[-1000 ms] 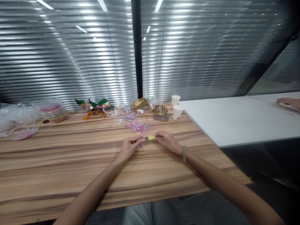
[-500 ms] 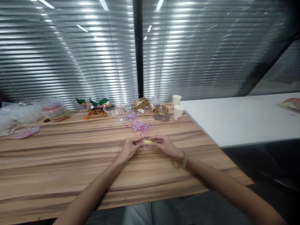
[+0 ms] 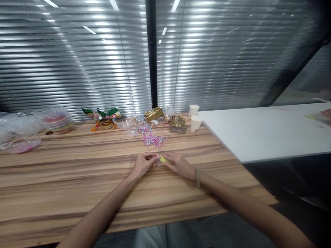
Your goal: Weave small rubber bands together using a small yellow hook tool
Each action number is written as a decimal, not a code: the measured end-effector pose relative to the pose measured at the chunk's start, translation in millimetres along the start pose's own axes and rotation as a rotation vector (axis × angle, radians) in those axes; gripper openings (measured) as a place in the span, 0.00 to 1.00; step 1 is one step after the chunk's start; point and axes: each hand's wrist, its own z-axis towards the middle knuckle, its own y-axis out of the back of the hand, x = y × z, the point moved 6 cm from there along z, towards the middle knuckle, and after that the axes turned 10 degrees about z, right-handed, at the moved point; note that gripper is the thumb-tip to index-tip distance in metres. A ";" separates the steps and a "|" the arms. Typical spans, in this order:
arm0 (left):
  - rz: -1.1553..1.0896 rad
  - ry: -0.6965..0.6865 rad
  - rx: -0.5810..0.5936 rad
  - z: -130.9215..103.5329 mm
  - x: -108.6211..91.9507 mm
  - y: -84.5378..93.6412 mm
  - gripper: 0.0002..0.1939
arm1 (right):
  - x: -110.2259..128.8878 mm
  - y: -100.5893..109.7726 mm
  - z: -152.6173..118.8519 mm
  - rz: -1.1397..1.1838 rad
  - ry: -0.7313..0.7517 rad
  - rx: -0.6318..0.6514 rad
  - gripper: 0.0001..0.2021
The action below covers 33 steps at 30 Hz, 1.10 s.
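A small yellow piece [image 3: 163, 159] lies between my two hands, low over the wooden table [image 3: 77, 189]. My left hand [image 3: 143, 164] pinches at its left end with thumb and forefinger. My right hand [image 3: 179, 164], with a braided band at the wrist, is closed round its right side. Just beyond my hands is a pile of small pink, purple and bluish pieces [image 3: 153, 139]. Behind that pile a clear jar [image 3: 141, 121] stands with similar pieces around its base. A few loose bits lie under my fingers, too small to make out.
Two paper cups [image 3: 196, 123] stand at the back right, beside a gold-topped box [image 3: 178, 124]. Gold wrapping [image 3: 153, 114], a clear bowl [image 3: 123, 122] and green snack packets [image 3: 103, 115] line the back. Stacked tubs [image 3: 58, 120] are left. A white table [image 3: 263, 131] adjoins; a hand [image 3: 327, 113] shows far right.
My right hand has moved slightly left and its fingers cover more of the yellow piece, which looks more tilted. The view has shifted a little.
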 end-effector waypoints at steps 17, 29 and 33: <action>0.130 -0.140 0.109 0.7 0.1 -4.2 0.23 | -1.6 -1.4 0.1 -0.065 0.049 0.022 0.14; 0.139 -0.199 0.201 -3.4 -18.3 -8.1 0.17 | -17.2 3.6 -0.2 0.466 -0.331 -0.178 0.19; 0.233 -0.390 0.074 -11.3 -37.7 -1.8 0.13 | -28.8 -3.0 -1.7 0.796 -0.465 -0.249 0.20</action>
